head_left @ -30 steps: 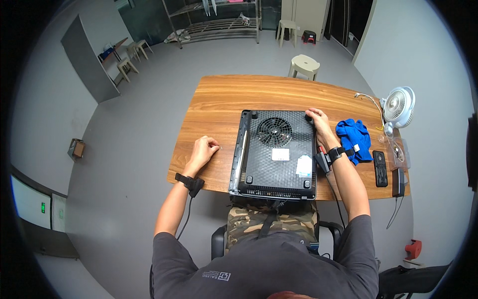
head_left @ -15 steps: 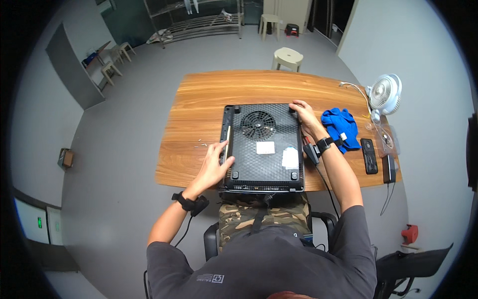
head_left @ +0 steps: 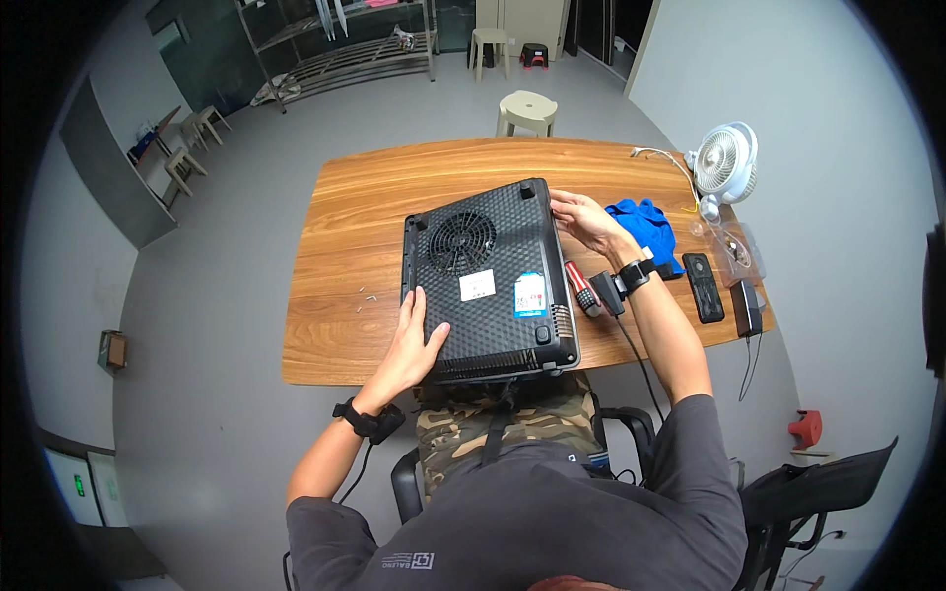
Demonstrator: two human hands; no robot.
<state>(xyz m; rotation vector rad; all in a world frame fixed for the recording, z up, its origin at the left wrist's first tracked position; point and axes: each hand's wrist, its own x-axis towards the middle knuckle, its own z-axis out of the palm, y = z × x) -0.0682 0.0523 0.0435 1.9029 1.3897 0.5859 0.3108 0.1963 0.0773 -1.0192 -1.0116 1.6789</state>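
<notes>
Apparently, I'm steadying a tilted black appliance (head_left: 473, 325) at the near edge of the worktop (head_left: 335, 246): my left hand (head_left: 411, 347) is lying wide over its left side; my right hand (head_left: 591, 225) is touching its right edge, grip unclear. Next move is probably calling for even support.

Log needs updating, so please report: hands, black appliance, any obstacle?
Left hand spread on black appliance; right hand at its right edge. Underside up. Red-striped object close, right side.
</notes>
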